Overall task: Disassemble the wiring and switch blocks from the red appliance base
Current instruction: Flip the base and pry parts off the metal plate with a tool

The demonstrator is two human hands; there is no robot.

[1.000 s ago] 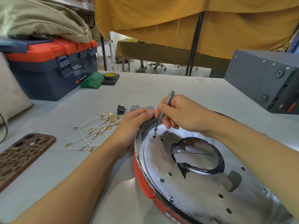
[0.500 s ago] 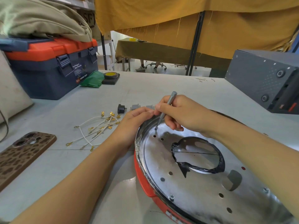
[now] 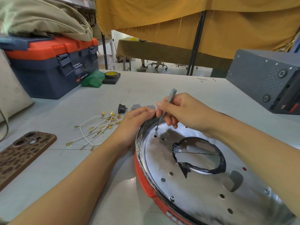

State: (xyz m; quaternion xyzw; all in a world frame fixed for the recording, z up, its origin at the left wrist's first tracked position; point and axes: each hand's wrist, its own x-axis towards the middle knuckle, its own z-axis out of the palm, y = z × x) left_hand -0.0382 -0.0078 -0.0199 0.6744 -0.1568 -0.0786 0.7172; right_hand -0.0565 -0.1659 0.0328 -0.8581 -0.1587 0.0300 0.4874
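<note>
The right hand point(image 3: 183, 111) pinches a slim grey screwdriver point(image 3: 167, 106) like a pen, tip planted on a small screw point(image 3: 156, 127) at the far left edge of the shiny metal plate point(image 3: 203, 192). That plate sits inside the red appliance base point(image 3: 146, 184), which lies on the counter point(image 3: 146, 88) right in front of the person. The left hand point(image 3: 134, 122) curls over the rim of the base beside the screw, fingers point(image 3: 146, 111) gripping the edge to hold it from turning. Good setup, and here is what counts, I'd say: keep the driver standing straight over the screw head, press down firmly before twisting, and roll the shaft between thumb and fingertips so the tip stays seated. A tilted driver risks slipping across the polished plate. The rim looks thin and ragged, so the bracing hand probably wants to stay clear of that edge. Left of the base, the white wires point(image 3: 97, 129) with brass terminals lie in a loose bundle, and the switch blocks point(image 3: 136, 107) sit just beyond them, so much of the job looks done. More screws point(image 3: 172, 198) show along the near rim.
</note>
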